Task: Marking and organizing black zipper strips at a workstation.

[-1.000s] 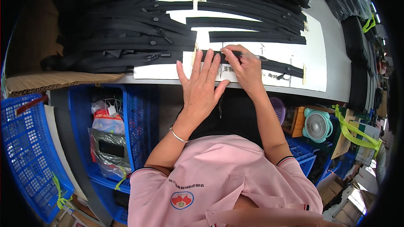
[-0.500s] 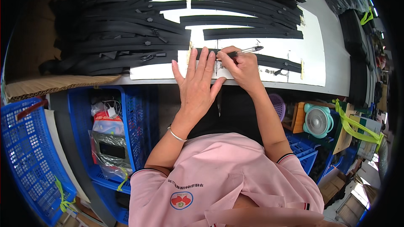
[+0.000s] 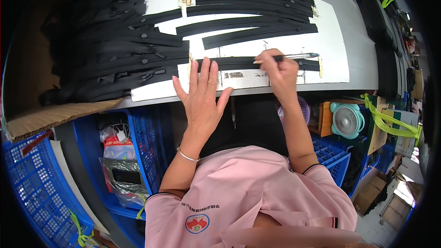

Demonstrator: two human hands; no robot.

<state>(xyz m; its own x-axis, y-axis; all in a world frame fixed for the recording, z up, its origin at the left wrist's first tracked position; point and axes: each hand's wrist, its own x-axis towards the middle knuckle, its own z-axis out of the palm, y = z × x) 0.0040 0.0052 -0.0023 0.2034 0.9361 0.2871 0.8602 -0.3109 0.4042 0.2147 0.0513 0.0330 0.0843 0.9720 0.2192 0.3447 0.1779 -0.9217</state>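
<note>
My left hand [image 3: 200, 98] lies flat with its fingers spread, the fingertips resting on the left part of a black zipper strip [image 3: 236, 63]. This strip runs crosswise along the near part of a white marked board [image 3: 333, 41]. My right hand [image 3: 283, 77] grips a clear-barrelled pen [image 3: 301, 56] between thumb and fingers. The pen's tip points left, over the strip or just at it; I cannot tell whether it touches. Beyond my hands, another black strip [image 3: 257, 36] lies slantwise on the board, with more strips stacked farther back.
A heap of black zipper strips [image 3: 110, 50] covers the table's left side. Cardboard [image 3: 59, 118] juts out at the near left edge. Below the table stand blue crates [image 3: 138, 133] and a turquoise fan [image 3: 347, 120]. Black bundles [image 3: 388, 69] stand at the right.
My right hand, with the pen, has moved right along the strip, away from my left hand. The left hand stays flat on the strip. The whole view has shifted slightly.
</note>
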